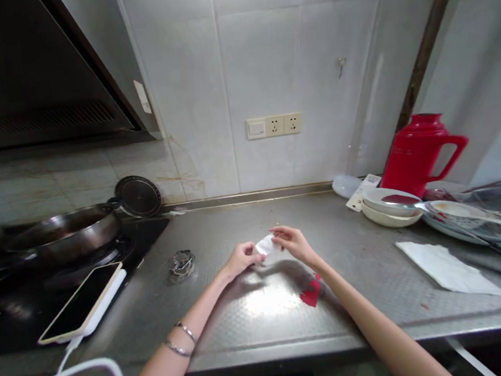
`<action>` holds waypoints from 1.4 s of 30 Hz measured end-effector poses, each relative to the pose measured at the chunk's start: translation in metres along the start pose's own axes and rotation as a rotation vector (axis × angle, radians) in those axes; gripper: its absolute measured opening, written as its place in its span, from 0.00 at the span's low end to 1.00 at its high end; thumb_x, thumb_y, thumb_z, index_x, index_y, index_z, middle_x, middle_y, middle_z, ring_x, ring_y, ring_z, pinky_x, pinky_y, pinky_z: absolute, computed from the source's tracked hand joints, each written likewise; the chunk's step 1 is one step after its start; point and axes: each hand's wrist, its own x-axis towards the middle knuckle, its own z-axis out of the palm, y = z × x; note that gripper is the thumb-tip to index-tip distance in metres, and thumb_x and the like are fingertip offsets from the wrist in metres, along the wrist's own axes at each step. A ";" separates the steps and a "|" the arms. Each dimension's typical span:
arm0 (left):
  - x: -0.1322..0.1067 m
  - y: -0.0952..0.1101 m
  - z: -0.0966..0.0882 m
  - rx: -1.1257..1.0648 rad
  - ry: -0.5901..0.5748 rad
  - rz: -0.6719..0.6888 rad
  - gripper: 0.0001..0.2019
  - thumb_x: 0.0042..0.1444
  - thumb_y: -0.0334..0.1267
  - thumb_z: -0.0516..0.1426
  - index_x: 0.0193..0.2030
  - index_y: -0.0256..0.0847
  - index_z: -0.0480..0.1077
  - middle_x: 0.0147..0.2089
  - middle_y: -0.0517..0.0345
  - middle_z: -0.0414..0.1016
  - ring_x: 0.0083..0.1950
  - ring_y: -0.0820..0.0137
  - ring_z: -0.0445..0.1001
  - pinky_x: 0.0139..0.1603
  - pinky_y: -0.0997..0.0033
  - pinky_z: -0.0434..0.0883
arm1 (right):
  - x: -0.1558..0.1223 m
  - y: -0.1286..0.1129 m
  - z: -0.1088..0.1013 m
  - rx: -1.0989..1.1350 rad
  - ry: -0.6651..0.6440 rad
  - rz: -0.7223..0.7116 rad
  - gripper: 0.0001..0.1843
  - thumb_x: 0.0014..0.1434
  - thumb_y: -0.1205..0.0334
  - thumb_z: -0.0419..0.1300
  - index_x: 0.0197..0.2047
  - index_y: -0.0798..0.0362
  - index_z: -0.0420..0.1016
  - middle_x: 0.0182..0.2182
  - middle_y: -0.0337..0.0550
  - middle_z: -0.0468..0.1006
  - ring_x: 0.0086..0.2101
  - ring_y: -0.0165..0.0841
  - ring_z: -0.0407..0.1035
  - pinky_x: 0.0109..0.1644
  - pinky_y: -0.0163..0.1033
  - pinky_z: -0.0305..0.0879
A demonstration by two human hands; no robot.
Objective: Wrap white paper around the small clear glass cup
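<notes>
My left hand [241, 257] and my right hand [291, 242] meet over the middle of the steel counter [264, 307]. Both pinch a small white wrapper or piece of paper [266, 245] between fingertips. I cannot make out what the white piece is. A red scrap [311, 294] lies on the counter just under my right forearm. Two thin bracelets [180, 338] circle my left wrist.
A phone on a white power bank [85, 302] with a white cable lies at the left by the stove. A pan [68, 233] sits on the burner. A small metal object [181, 263] rests left of my hands. At right: a white napkin [447, 266], stacked bowls and plates [392, 205], a red thermos jug [418, 151].
</notes>
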 end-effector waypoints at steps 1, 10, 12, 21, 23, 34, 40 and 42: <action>-0.001 0.001 -0.003 -0.042 -0.029 -0.055 0.18 0.39 0.48 0.65 0.29 0.36 0.68 0.27 0.57 0.74 0.28 0.71 0.71 0.30 0.74 0.65 | 0.000 0.000 0.000 -0.008 0.000 0.002 0.21 0.49 0.54 0.62 0.44 0.57 0.75 0.30 0.43 0.75 0.25 0.29 0.68 0.23 0.32 0.63; -0.049 0.025 -0.068 0.248 0.024 -0.173 0.16 0.41 0.47 0.63 0.29 0.34 0.72 0.24 0.58 0.73 0.25 0.71 0.70 0.25 0.74 0.64 | 0.005 -0.018 0.039 -0.347 -0.119 -0.108 0.16 0.52 0.62 0.59 0.44 0.57 0.77 0.33 0.46 0.80 0.33 0.34 0.72 0.39 0.38 0.67; -0.070 0.028 -0.086 0.378 0.102 -0.167 0.13 0.43 0.45 0.61 0.28 0.34 0.72 0.23 0.58 0.73 0.25 0.71 0.69 0.25 0.75 0.62 | 0.008 -0.025 0.067 -0.357 -0.149 -0.124 0.13 0.53 0.63 0.60 0.41 0.56 0.79 0.32 0.45 0.80 0.33 0.33 0.72 0.40 0.37 0.66; -0.142 0.020 -0.145 0.902 0.536 -0.333 0.09 0.47 0.42 0.58 0.29 0.41 0.76 0.33 0.53 0.79 0.37 0.62 0.75 0.35 0.72 0.65 | 0.022 -0.028 0.188 -0.471 -0.249 -0.069 0.08 0.52 0.67 0.59 0.35 0.50 0.79 0.33 0.42 0.81 0.34 0.33 0.72 0.38 0.34 0.62; -0.147 0.018 -0.151 0.936 0.604 -0.406 0.08 0.48 0.42 0.57 0.30 0.42 0.75 0.35 0.52 0.79 0.39 0.62 0.76 0.36 0.72 0.66 | 0.025 -0.025 0.202 -0.494 -0.240 -0.045 0.09 0.53 0.67 0.58 0.35 0.50 0.79 0.34 0.43 0.80 0.36 0.34 0.72 0.39 0.34 0.62; -0.152 -0.013 -0.164 0.815 0.618 -0.344 0.44 0.38 0.48 0.65 0.62 0.31 0.56 0.62 0.33 0.61 0.62 0.52 0.63 0.57 0.64 0.62 | 0.030 -0.010 0.233 -0.492 -0.170 0.000 0.11 0.54 0.71 0.54 0.37 0.55 0.77 0.33 0.45 0.80 0.32 0.31 0.73 0.37 0.32 0.64; -0.142 -0.016 -0.171 0.693 0.549 -0.312 0.34 0.40 0.47 0.64 0.55 0.37 0.65 0.56 0.43 0.71 0.56 0.53 0.69 0.54 0.63 0.64 | 0.032 -0.006 0.236 -0.492 -0.175 -0.001 0.11 0.53 0.73 0.54 0.37 0.56 0.76 0.31 0.46 0.79 0.30 0.31 0.72 0.35 0.32 0.64; -0.142 -0.014 -0.174 0.678 0.487 -0.259 0.29 0.42 0.46 0.62 0.52 0.36 0.68 0.52 0.46 0.74 0.53 0.55 0.72 0.53 0.64 0.66 | 0.033 -0.007 0.237 -0.493 -0.186 -0.016 0.13 0.52 0.73 0.54 0.40 0.57 0.75 0.33 0.47 0.79 0.32 0.32 0.72 0.37 0.33 0.64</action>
